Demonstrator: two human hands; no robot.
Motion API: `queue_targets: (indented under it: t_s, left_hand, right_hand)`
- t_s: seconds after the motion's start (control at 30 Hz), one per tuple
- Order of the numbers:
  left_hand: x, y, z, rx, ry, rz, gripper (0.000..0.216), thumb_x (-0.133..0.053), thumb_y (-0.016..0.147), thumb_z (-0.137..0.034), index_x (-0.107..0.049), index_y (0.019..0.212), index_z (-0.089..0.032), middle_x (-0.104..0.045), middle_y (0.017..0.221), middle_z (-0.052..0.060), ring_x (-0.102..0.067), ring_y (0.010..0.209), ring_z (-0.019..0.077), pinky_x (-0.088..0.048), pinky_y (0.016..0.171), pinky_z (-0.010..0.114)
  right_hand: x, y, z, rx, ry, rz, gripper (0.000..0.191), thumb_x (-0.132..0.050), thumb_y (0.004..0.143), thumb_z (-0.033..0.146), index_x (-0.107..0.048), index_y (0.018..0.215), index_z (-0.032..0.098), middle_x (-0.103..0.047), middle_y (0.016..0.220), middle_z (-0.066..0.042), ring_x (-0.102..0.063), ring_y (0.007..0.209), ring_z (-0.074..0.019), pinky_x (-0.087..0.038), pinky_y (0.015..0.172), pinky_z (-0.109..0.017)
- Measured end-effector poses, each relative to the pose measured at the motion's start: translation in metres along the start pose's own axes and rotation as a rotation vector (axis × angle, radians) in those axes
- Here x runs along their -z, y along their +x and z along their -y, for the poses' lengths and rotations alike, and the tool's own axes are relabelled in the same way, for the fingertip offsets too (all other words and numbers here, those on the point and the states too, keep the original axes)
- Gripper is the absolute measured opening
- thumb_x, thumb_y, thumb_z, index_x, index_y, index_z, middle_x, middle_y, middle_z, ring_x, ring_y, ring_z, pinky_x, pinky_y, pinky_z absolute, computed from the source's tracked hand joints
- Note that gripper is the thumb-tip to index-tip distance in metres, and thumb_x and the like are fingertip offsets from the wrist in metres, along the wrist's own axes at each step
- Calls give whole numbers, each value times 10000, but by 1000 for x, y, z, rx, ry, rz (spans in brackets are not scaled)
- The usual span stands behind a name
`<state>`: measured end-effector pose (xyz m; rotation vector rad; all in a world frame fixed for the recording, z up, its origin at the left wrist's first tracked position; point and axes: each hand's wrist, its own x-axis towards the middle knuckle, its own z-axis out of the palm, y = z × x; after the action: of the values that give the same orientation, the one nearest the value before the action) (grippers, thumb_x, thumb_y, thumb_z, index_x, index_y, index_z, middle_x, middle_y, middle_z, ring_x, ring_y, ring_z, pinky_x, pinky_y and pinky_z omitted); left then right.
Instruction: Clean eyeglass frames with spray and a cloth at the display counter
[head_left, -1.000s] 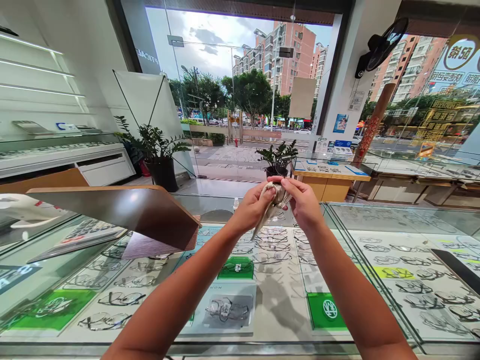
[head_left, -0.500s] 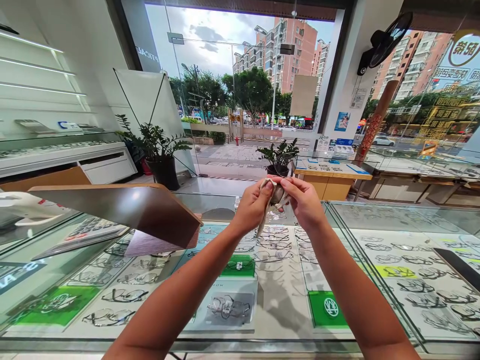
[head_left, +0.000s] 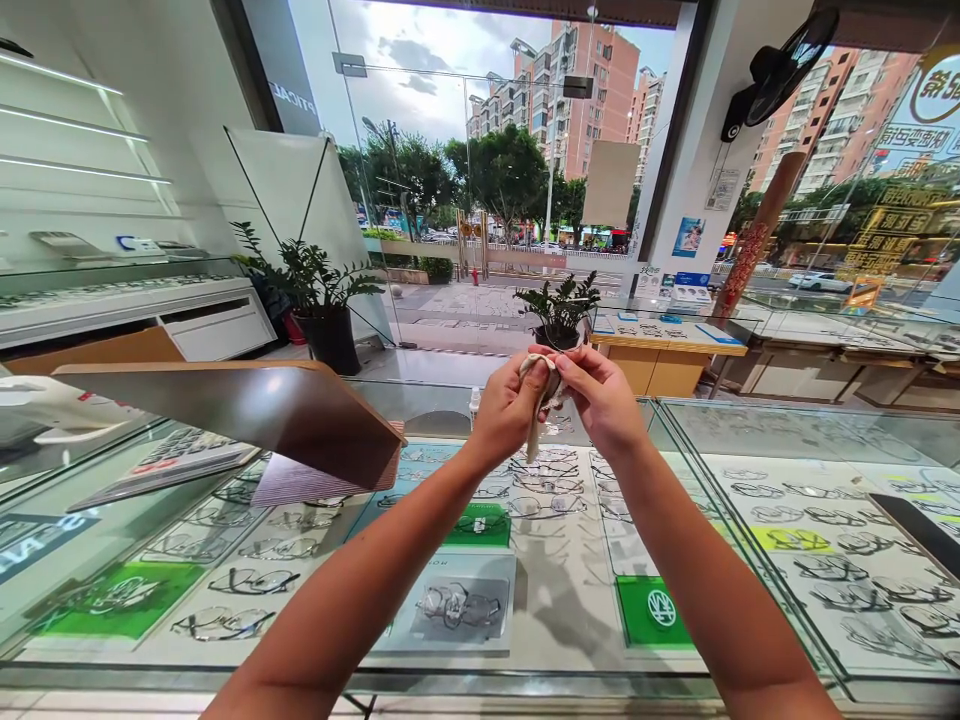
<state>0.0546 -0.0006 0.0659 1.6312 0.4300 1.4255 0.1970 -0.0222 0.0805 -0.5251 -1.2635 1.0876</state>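
Both my hands are raised together above the glass display counter [head_left: 555, 655]. Pinched in my left hand [head_left: 501, 412] is a pale cloth [head_left: 534, 425], folded around part of a pair of glasses, with its loose end hanging down. My right hand [head_left: 607, 402] grips the edge of the glasses [head_left: 574, 348] between thumb and fingers, touching the cloth side. Only a thin bit of the rim shows; the cloth and fingers hide most of the frame. Below, inside the counter, rows of eyeglasses [head_left: 551, 485] lie on display.
A brown-backed panel [head_left: 240, 405] stands tilted on the counter at left, beside a calculator-like keypad [head_left: 161, 470]. A small white bottle [head_left: 475, 402] stands behind my left hand. At right a dark flat object [head_left: 919, 530] rests on the glass. Potted plants [head_left: 334, 335] stand beyond.
The cloth has shifted over the glasses and covers more of the lens, its loose end hanging straighter. Both hands stay in nearly the same place; the view has moved slightly.
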Motion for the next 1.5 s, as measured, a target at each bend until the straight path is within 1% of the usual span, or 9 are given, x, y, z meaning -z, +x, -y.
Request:
queue_targets:
  t_s: [0.13, 0.27, 0.43, 0.6, 0.73, 0.87, 1.07, 1.23, 1.5]
  left_hand:
    - [11, 7, -8, 39, -14, 136, 538, -738, 916, -692, -729, 1046, -170, -685, 860, 45, -629, 769, 169, -548, 682, 276]
    - [17, 9, -10, 102, -69, 276, 500, -848, 865, -578, -720, 1121, -169, -707, 930, 51, -671, 794, 167, -572, 740, 282]
    - [6, 4, -3, 92, -68, 121, 550, -854, 850, -591, -663, 1163, -181, -668, 852, 10, -623, 692, 134, -526, 586, 235]
    - [3, 5, -4, 44, -61, 83, 556, -756, 899, -689, -708, 1089, -169, -654, 799, 12, -605, 688, 153, -527, 611, 276]
    - [13, 10, -7, 55, 18, 115, 580, -762, 867, -736, -725, 891, -159, -654, 789, 16, -566, 730, 146, -477, 662, 262]
    - [31, 18, -7, 217, -22, 95, 611, -826, 780, -759, -724, 842, -160, -657, 722, 4, -545, 646, 129, -447, 613, 250]
    - [47, 27, -10, 284, -155, -63, 607, -938, 648, -716, -760, 851, -173, -725, 743, 14, -612, 657, 132, -482, 621, 242]
    - [47, 25, -14, 304, -166, -12, 565, -904, 713, -712, -762, 863, -186, -729, 714, 25, -685, 706, 182, -538, 655, 279]
    - [52, 26, -11, 338, -187, -1, 602, -907, 702, -724, -746, 867, -168, -750, 711, 32, -670, 623, 158, -565, 657, 278]
  right_hand:
    - [6, 1, 3, 14, -9, -41, 346, -922, 776, 533, -738, 844, 247, -788, 906, -7, -557, 618, -124, -445, 480, -266]
    - [11, 2, 2, -25, -6, -44, 334, -899, 799, 530, -747, 884, 245, -831, 1099, -38, -583, 662, -136, -395, 461, -262]
    - [3, 1, -4, -19, 5, -48, 343, -895, 796, 535, -751, 891, 238, -826, 1224, -57, -597, 706, -152, -474, 542, -293]
    - [-2, -1, -6, -16, 3, -49, 342, -888, 809, 539, -719, 855, 246, -830, 1162, -27, -543, 622, -118, -444, 508, -274]
    - [5, 2, -3, 54, -27, -103, 312, -904, 798, 520, -758, 885, 259, -832, 1075, -36, -712, 898, -197, -578, 784, -331]
    - [17, 5, 4, 126, -38, -120, 240, -880, 837, 486, -790, 898, 272, -810, 1209, -54, -708, 1169, -238, -530, 1071, -412]
    - [23, 3, 10, 61, -139, -32, 202, -886, 829, 449, -794, 810, 270, -760, 1302, -54, -638, 1288, -259, -460, 1139, -437]
    - [16, 2, 0, -18, -197, 57, 265, -919, 776, 511, -804, 783, 273, -745, 1186, -63, -588, 1328, -272, -376, 1210, -467]
    - [16, 3, -5, -46, -229, 80, 287, -926, 754, 521, -815, 767, 257, -711, 1110, -58, -591, 1220, -259, -356, 1190, -454]
